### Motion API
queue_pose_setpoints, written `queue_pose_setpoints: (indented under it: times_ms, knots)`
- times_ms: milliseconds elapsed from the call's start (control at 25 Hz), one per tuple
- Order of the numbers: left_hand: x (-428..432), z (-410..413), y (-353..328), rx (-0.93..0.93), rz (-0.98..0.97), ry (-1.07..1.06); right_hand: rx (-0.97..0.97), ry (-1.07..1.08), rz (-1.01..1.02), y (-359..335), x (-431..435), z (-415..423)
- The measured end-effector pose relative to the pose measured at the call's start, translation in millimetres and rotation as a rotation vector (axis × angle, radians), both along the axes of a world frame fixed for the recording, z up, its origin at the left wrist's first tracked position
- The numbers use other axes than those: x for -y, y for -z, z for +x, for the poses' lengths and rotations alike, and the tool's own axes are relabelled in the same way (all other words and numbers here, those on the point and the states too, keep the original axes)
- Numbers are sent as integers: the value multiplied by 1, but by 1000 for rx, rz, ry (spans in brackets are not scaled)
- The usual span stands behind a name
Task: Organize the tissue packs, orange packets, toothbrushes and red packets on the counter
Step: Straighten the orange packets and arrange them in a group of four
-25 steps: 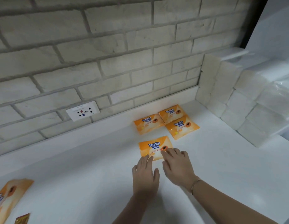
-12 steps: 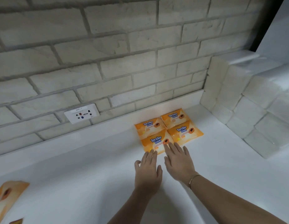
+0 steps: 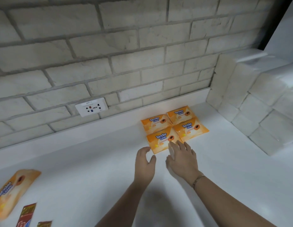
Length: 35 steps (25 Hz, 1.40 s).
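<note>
Several orange "Tender Love" packets (image 3: 173,126) lie in a two-by-two block on the white counter (image 3: 93,161) by the wall. My right hand (image 3: 181,158) has straight fingers, its tips touching the near-left packet (image 3: 161,140). My left hand (image 3: 145,163) hovers just left of that packet with loosely curled fingers, holding nothing. Another orange packet (image 3: 13,190) lies at the far left. A red packet (image 3: 25,215) lies below it at the bottom edge. White tissue packs (image 3: 250,102) are stacked on the right. No toothbrushes are in view.
A brick wall with a white power socket (image 3: 91,106) runs behind the counter. A small gold-coloured packet (image 3: 44,224) shows at the bottom left edge. Open counter surface lies between the left packets and my hands.
The near-left orange packet was pushed back against the other three, forming a block. My left hand has drawn slightly left off it and curled its fingers; the view has shifted.
</note>
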State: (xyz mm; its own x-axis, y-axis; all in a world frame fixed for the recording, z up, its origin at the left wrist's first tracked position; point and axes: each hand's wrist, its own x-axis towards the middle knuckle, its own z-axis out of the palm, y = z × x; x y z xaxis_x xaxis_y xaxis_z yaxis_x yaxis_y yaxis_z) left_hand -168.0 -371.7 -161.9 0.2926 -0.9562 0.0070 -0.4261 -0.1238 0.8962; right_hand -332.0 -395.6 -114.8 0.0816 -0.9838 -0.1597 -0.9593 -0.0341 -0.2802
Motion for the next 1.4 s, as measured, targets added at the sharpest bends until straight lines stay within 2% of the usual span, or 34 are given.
queue_pose_setpoints:
  times_ms: [160, 360, 560, 1000, 1120, 1280, 1360, 1400]
  knots:
    - [-33, 25, -18, -285, 85, -62, 246, 82, -33, -14, -45, 16]
    - [-87, 58, -43, -380, 65, -117, 550, 121, 37, -29, -88, 47]
    - [-142, 101, -57, -376, 75, -172, 719, 59, 67, -44, -119, 93]
    - [-253, 223, -60, -249, 143, -459, 770, -213, 238, -51, -179, 222]
    - [-276, 254, -68, -100, 120, -544, 750, -283, 288, -48, -193, 250]
    - [-286, 324, -79, 265, 34, -753, 712, -346, 321, -49, -206, 274]
    - [-280, 374, -72, 529, 138, -835, 687, -373, 336, -49, -212, 281]
    - [-278, 398, -67, 612, 281, -840, 675, -383, 349, -49, -215, 285]
